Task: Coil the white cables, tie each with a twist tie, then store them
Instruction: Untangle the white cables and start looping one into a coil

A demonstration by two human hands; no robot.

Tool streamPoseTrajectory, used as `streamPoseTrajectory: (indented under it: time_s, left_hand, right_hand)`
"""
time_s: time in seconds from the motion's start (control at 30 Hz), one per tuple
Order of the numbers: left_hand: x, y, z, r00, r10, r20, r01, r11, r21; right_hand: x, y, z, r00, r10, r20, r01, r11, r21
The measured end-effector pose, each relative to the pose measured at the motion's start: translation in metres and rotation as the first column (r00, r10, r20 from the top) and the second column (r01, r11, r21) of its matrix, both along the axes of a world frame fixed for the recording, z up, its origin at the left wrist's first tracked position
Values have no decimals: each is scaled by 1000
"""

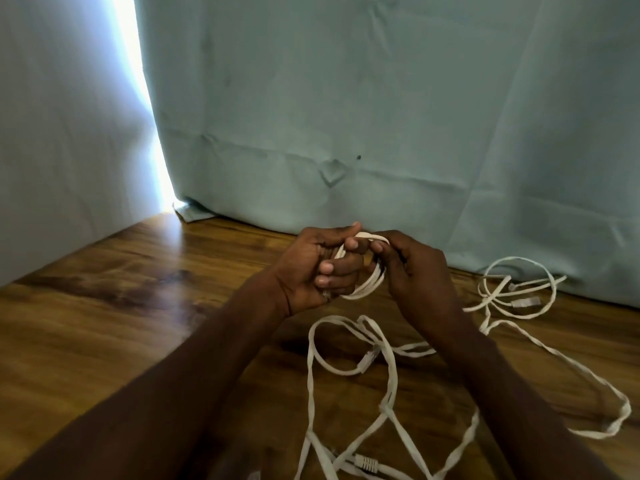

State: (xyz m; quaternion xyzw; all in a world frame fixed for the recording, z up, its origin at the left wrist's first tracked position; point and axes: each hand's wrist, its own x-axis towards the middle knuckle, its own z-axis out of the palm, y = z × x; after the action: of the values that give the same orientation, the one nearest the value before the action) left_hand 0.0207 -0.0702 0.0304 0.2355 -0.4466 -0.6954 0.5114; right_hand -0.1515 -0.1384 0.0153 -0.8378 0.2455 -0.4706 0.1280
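My left hand (313, 268) grips a small coil of flat white cable (372, 284) above the wooden table, fingers curled round its loops. My right hand (412, 268) pinches the top of the same coil between thumb and fingers. The rest of that cable (317, 368) trails down in loose loops onto the table in front of me, with a plug (367, 358) lying in the loops. A second white cable (519, 292) lies tangled at the right by the curtain. No twist tie is visible.
The wooden table (138, 323) stretches left of my arms. A pale green curtain (346, 116) hangs along its far edge, with a bright gap at the left. A grey connector (367, 464) lies near the bottom edge.
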Motion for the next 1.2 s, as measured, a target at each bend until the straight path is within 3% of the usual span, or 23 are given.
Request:
streamPoseTrajectory:
  time_s: [0.1,0.2,0.33,0.5,0.63,0.8,0.9,1.0,1.13,1.2]
  left_hand:
    - [-7,1,-1,999,31,36,-31,1000,3]
    - [-12,1,-4,996,-87,20,88,995,-39]
    - [-3,1,-1,986,-150,76,153,988,-33]
    - [2,-4,-6,983,-132,124,130,991,24]
    - [1,-5,0,989,-147,18,147,989,-19]
    - [2,-5,4,961,-147,-233,126,987,-103]
    - [11,-7,6,855,-77,-514,5,990,-140]
    - [21,-8,6,715,37,-698,-99,994,-49]
    - [15,-9,5,628,333,-703,-396,915,79]
    - [10,-8,7,665,413,-622,-486,872,59]
  right_hand:
    - [0,4,-3,987,-156,-37,154,987,-56]
    - [-1,12,-3,971,-233,-48,233,972,-16]
    - [1,19,-1,980,-201,5,201,979,22]
    - [0,8,-2,998,-49,28,41,971,237]
    - [-2,8,1,995,52,83,-73,959,274]
    - [-5,7,-1,1000,5,1,-5,962,272]
    - [-11,3,0,978,-111,-175,139,978,157]
    - [-5,4,-1,849,-173,-498,189,982,-18]
    - [6,14,-1,713,-105,-693,98,994,-49]
    - [7,17,1,705,-105,-701,67,994,-82]
